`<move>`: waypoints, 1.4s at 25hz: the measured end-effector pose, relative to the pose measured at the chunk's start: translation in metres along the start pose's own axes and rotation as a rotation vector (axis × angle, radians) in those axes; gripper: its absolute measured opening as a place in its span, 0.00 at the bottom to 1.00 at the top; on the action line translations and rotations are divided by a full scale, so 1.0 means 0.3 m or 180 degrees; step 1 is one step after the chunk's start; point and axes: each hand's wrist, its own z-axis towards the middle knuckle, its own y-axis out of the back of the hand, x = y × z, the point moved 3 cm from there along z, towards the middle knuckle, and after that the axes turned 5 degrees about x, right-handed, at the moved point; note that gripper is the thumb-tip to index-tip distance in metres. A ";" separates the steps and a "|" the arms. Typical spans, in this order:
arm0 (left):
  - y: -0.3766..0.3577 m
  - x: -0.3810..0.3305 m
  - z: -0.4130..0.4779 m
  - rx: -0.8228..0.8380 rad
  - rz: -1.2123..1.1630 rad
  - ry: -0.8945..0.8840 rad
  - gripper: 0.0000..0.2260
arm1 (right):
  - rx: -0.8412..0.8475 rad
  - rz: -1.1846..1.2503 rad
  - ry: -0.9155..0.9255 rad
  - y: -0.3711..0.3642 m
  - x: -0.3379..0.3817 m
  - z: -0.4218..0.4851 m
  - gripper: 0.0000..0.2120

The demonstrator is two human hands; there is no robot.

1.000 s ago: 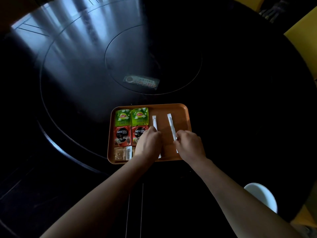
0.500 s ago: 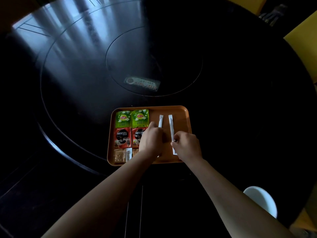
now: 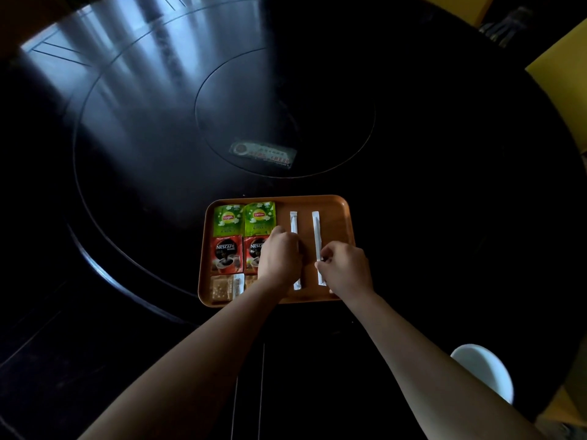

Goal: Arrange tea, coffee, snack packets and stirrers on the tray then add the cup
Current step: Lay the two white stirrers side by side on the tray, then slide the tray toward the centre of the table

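Observation:
An orange tray (image 3: 340, 214) lies on the dark round table. Two green Lipton tea packets (image 3: 243, 219) fill its far left, two red Nescafe coffee packets (image 3: 226, 254) sit below them, and snack packets (image 3: 222, 289) lie at the near left. Two white wrapped stirrers run side by side lengthwise on the tray's right half. My left hand (image 3: 279, 258) rests on the left stirrer (image 3: 293, 221), fingers curled over it. My right hand (image 3: 346, 269) pinches the right stirrer (image 3: 316, 233) near its lower end. A white cup (image 3: 484, 369) stands off the tray at the near right.
The table has a raised round turntable with a small label (image 3: 263, 154) near its centre. Yellow chairs (image 3: 562, 90) stand at the right edge. My forearms cross the near table edge.
The two stirrers, angled apart before, now lie parallel and closer together. Both hands shifted slightly with them.

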 end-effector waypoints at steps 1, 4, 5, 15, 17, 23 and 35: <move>-0.001 0.002 0.001 -0.0016 -0.0006 -0.0006 0.06 | 0.0004 -0.0019 0.0005 0.000 -0.001 0.002 0.05; -0.003 0.006 0.004 -0.0006 -0.0007 -0.0009 0.06 | 0.0003 -0.0015 0.0031 -0.001 -0.002 0.006 0.05; -0.005 0.008 0.006 -0.0001 -0.0009 -0.0011 0.06 | 0.0006 0.0005 0.0040 -0.002 -0.003 0.007 0.05; 0.055 0.079 -0.068 -0.0435 -0.0133 -0.0097 0.12 | -0.0191 -0.0071 0.0173 0.021 -0.039 -0.030 0.06; 0.093 0.112 -0.109 -0.0559 -0.0126 -0.0155 0.08 | -0.0201 -0.0156 0.0196 0.033 -0.043 -0.048 0.06; 0.178 0.302 -0.296 -0.0931 -0.0083 0.0150 0.07 | -0.0468 -0.0246 0.0224 0.115 -0.107 -0.106 0.06; 0.223 0.458 -0.345 -0.1004 -0.0154 0.1305 0.15 | -0.0282 -0.0442 0.0019 0.144 -0.199 -0.053 0.11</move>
